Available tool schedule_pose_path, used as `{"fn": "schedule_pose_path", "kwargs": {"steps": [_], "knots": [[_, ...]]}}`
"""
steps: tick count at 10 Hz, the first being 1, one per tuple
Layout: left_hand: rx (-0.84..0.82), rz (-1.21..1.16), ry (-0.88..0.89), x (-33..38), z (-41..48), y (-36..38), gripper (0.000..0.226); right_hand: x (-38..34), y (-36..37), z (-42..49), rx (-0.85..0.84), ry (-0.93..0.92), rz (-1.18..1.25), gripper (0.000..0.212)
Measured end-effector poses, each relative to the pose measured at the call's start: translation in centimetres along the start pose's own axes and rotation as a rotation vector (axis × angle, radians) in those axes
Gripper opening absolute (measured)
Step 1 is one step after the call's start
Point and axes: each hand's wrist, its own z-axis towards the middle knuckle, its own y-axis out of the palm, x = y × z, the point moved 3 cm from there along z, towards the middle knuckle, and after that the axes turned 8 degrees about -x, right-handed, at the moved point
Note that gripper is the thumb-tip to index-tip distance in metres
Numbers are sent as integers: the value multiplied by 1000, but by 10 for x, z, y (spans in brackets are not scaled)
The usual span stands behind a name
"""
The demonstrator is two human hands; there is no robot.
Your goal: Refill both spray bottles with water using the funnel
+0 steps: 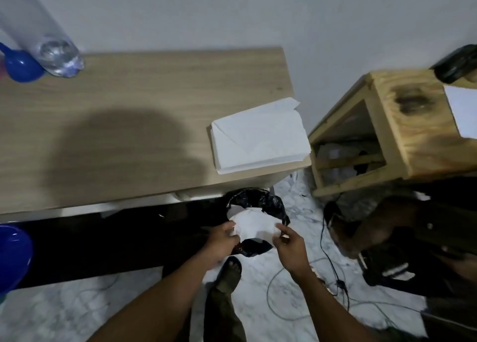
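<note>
Both forearms reach up from the bottom edge, and my 2 hands meet over a black-lined bin [260, 199] that stands on the floor under the table's near right corner. Between them is 1 crumpled white paper [251, 225]. The left hand [222, 241] pinches its left edge with curled fingers, and the right hand [289, 243] pinches its right edge between thumb and fingertips. Neither hand is free for the refill yet.

The task's things sit well apart from my hands, at the far left corner of the table [129, 125]. I count 1 clear bottle [49, 39] with a little water at its base; its top is out of view, so I cannot tell whether it carries a spray head. Touching it on the left is 1 blue piece that I take for the funnel [22, 66]. I can confirm 0 spray bottles.

I judge the funnel light, stiff plastic, best taken by its wide rim. The bottle looks thin-walled and nearly empty, so it would be light, easy to tip and slick if wet. I would grip it around the middle.

At the table's right edge lies 1 stack of napkins [258, 137]. A rounded blue thing [13, 259] shows off the near left edge. To the right stands 1 wooden crate [402, 125], with cables [333, 269] loose on the floor.
</note>
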Motion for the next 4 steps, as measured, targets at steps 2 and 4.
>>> {"fn": "schedule_pose_path", "kwargs": {"steps": [2, 4], "knots": [[-122, 125, -82, -2, 24, 5, 71, 9, 7, 31, -90, 25, -118, 32], [28, 205, -8, 6, 8, -16, 57, 1, 18, 42, -92, -5, -97, 26]]}}
